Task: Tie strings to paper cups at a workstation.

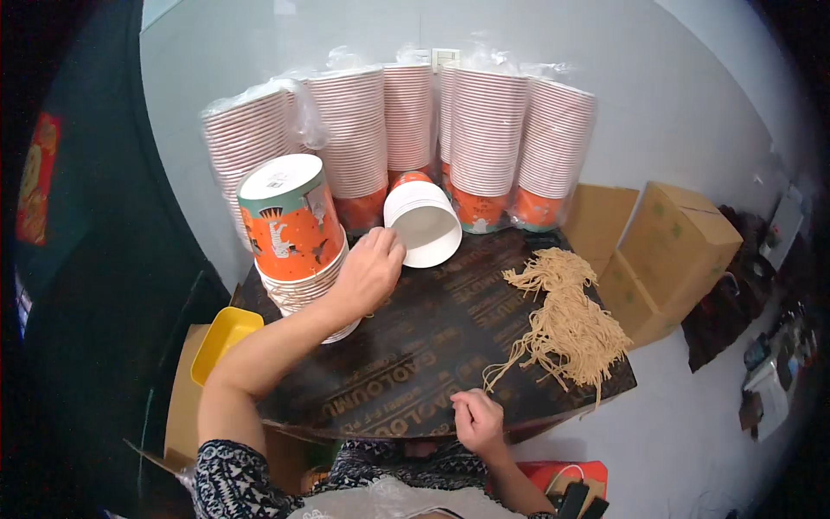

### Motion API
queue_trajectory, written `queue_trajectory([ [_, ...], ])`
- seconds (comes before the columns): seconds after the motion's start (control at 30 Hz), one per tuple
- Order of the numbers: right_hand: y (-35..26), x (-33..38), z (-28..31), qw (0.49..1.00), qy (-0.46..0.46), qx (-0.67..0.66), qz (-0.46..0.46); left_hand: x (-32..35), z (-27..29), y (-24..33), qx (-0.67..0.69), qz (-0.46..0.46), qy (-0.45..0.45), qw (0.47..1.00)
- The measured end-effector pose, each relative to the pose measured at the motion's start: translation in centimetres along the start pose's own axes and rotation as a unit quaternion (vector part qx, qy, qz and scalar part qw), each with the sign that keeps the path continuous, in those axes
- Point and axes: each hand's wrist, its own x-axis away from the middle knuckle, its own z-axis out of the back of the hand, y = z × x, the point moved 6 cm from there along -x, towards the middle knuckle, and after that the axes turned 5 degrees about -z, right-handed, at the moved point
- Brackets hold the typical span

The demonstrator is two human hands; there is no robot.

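My left hand [372,270] reaches to the left rim of white-lined paper buckets [428,229], nested on their side with the mouth towards me. Its fingers are bent together at that rim, and their tips are partly hidden. Just left of this arm stands an upside-down stack topped by an orange and green paper bucket [294,227] with animal prints; thin cord shows among the lower rims. My right hand [478,422] is closed at the table's near edge, below the loose ends of a bundle of tan cords [575,333]. Whatever its fingers hold, if anything, is hidden.
Tall plastic-wrapped stacks of paper buckets [488,130] line the table's back edge against the wall. A yellow tray [226,344] sits beside the dark table [380,372] on the left. Cardboard boxes [679,251] stand off its right side, and a red item [571,476] is below right.
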Motion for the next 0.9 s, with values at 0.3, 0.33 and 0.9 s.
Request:
queue_trajectory([
  [0.3, -0.7, -0.1, -0.3, 1.0, -0.001, 0.007, -0.017, -5.1, -11.2, -8.1, -0.085, 0.132, 0.032, 0.987],
  [0.33, -0.8, -0.1, -0.2, 1.0, 0.005, -0.002, -0.014, -5.4, -11.6, -8.2, -0.091, 0.141, 0.041, 0.985],
  [0.9, -0.5, 0.0, 0.5, 1.0, 0.016, -0.012, 0.001, -2.1, -11.2, -8.3, -0.143, 0.145, 0.086, 0.975],
])
